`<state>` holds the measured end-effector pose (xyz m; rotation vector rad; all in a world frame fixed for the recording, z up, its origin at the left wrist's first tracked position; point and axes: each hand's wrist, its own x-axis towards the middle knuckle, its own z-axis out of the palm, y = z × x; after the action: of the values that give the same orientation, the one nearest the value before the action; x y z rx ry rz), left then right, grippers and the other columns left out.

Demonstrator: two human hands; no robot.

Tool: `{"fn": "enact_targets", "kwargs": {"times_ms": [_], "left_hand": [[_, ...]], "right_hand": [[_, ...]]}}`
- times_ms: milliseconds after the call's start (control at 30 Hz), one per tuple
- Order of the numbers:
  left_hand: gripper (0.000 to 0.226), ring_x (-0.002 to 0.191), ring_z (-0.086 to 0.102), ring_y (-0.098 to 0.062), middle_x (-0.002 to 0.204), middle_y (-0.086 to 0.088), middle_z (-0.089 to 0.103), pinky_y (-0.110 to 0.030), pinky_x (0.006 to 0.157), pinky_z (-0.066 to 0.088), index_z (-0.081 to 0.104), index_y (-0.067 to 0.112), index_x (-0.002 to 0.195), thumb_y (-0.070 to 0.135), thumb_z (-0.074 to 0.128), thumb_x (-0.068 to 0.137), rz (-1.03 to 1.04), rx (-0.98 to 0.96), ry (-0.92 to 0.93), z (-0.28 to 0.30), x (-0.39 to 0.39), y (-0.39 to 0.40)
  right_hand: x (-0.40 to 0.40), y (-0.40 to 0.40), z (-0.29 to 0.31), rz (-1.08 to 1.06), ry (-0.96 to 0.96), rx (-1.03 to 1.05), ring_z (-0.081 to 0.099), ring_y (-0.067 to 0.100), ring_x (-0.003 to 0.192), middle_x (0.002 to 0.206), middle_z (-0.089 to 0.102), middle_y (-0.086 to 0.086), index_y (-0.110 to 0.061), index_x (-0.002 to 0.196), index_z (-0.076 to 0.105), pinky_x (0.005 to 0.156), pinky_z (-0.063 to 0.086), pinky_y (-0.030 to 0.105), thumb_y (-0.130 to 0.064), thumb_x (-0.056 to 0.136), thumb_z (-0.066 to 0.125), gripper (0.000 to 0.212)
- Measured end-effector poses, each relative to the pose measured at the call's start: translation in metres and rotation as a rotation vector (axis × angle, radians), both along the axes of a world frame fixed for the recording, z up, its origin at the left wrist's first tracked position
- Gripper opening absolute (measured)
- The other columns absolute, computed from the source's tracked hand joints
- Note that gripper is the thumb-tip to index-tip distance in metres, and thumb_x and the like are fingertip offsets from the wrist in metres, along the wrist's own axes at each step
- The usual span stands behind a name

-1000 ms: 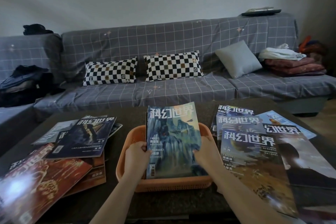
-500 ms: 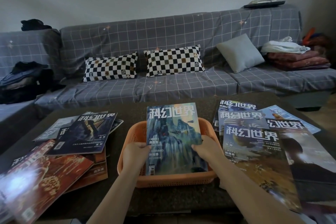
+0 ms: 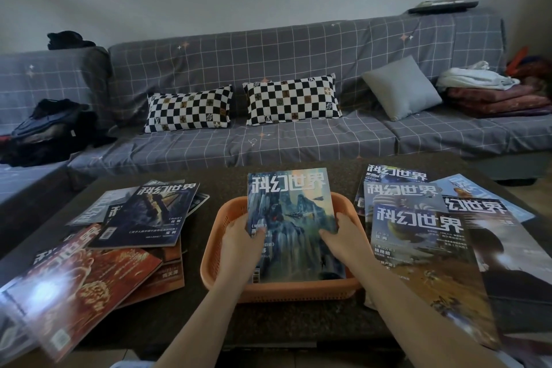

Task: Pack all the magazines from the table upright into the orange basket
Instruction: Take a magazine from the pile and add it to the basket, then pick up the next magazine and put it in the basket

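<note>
Gripping from both sides, the left hand [image 3: 239, 243] and right hand [image 3: 343, 240] curl their fingers round the blue magazine [image 3: 291, 218], standing tilted in the orange basket [image 3: 283, 290]. Magazine piles [image 3: 418, 248] flank the basket on the table [image 3: 227, 179].

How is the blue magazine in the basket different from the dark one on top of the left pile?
The blue magazine stands tilted in the basket, gripped by the left hand and right hand; the dark magazine lies flat on the left pile, untouched. The blue cover shows pale cliffs; the dark cover is navy. Both carry the same white title.
</note>
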<state>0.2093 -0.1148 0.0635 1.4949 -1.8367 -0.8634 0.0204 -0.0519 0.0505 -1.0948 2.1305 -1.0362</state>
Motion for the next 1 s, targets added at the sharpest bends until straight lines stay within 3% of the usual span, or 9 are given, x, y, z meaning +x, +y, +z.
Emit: {"fn": "enact_targets", "kwargs": {"times_ms": [67,100,167,233,433,667,833,933,1000], "left_hand": [[0.041,0.089,0.059,0.005,0.134,0.002,0.056,-0.006,0.058,0.043,0.051,0.024,0.135,0.028,0.057,0.095,-0.010,-0.094,-0.006,0.004,-0.006,0.009],[0.042,0.098,0.051,0.005,0.139,0.003,0.051,-0.004,0.060,0.041,0.051,0.023,0.137,0.028,0.057,0.095,-0.024,-0.122,0.002,0.005,-0.011,0.015],[0.040,0.104,0.044,0.005,0.138,0.005,0.051,-0.003,0.057,0.038,0.052,0.023,0.134,0.029,0.057,0.095,-0.081,-0.152,0.024,0.007,-0.024,0.027],[0.035,0.103,0.050,0.003,0.132,0.006,0.053,-0.004,0.058,0.041,0.055,0.025,0.130,0.029,0.056,0.095,-0.142,-0.157,0.061,0.009,-0.041,0.040],[0.030,0.090,0.055,0.009,0.116,0.015,0.054,0.000,0.063,0.043,0.058,0.027,0.125,0.026,0.056,0.095,-0.322,-0.179,0.145,0.016,-0.102,0.081],[0.032,0.084,0.054,0.017,0.122,0.012,0.050,-0.003,0.078,0.044,0.056,0.024,0.128,0.025,0.053,0.096,-0.557,-0.147,0.142,0.002,-0.174,0.130],[0.042,0.128,0.043,-0.007,0.141,0.003,0.044,-0.010,0.098,0.027,0.047,0.018,0.139,0.027,0.051,0.098,-0.509,-0.052,0.031,-0.027,-0.205,0.138],[0.053,0.142,0.030,-0.016,0.157,-0.001,0.026,-0.028,0.116,0.023,0.035,0.018,0.147,0.035,0.046,0.099,-0.421,0.037,-0.084,-0.045,-0.209,0.126],[0.056,0.148,0.014,-0.022,0.162,-0.005,0.013,-0.037,0.119,0.014,0.030,0.021,0.150,0.040,0.042,0.099,-0.378,0.055,-0.186,-0.053,-0.208,0.120]], "right_hand": [[0.001,0.004,0.002,0.014,0.016,-0.079,0.049,-0.006,0.067,0.097,0.062,-0.012,-0.020,0.126,0.049,0.051,0.036,0.013,-0.025,0.092,0.056,0.035],[0.002,0.008,0.004,0.017,0.016,-0.109,0.049,-0.008,0.068,0.109,0.064,-0.008,-0.022,0.128,0.048,0.052,0.035,0.010,-0.025,0.092,0.055,0.037],[0.000,0.019,0.009,-0.004,0.013,-0.151,0.057,-0.003,0.084,0.127,0.059,-0.003,-0.020,0.135,0.044,0.061,0.041,0.010,-0.027,0.092,0.055,0.044],[-0.006,0.034,0.015,-0.068,0.024,-0.184,0.058,0.010,0.108,0.132,0.056,-0.001,-0.018,0.138,0.042,0.077,0.046,0.019,-0.027,0.092,0.056,0.048],[-0.043,0.091,0.020,-0.186,0.066,-0.290,0.056,0.006,0.093,0.110,0.064,-0.004,-0.017,0.125,0.056,0.066,0.040,0.014,-0.020,0.093,0.055,0.032],[-0.101,0.155,-0.004,-0.357,0.024,-0.229,0.056,-0.004,0.078,0.089,0.061,-0.013,-0.018,0.115,0.061,0.058,0.040,0.012,-0.022,0.091,0.058,0.025],[-0.126,0.177,-0.029,-0.446,0.026,-0.134,0.051,-0.004,0.073,0.083,0.056,-0.016,-0.021,0.111,0.063,0.055,0.035,0.014,-0.028,0.089,0.060,0.023],[-0.135,0.183,-0.043,-0.445,0.045,-0.052,0.048,-0.002,0.070,0.077,0.052,-0.020,-0.018,0.114,0.062,0.054,0.035,0.014,-0.028,0.090,0.058,0.026],[-0.139,0.184,-0.051,-0.447,0.059,-0.026,0.046,-0.002,0.068,0.075,0.050,-0.020,-0.015,0.115,0.062,0.054,0.034,0.014,-0.026,0.090,0.059,0.028]]}}
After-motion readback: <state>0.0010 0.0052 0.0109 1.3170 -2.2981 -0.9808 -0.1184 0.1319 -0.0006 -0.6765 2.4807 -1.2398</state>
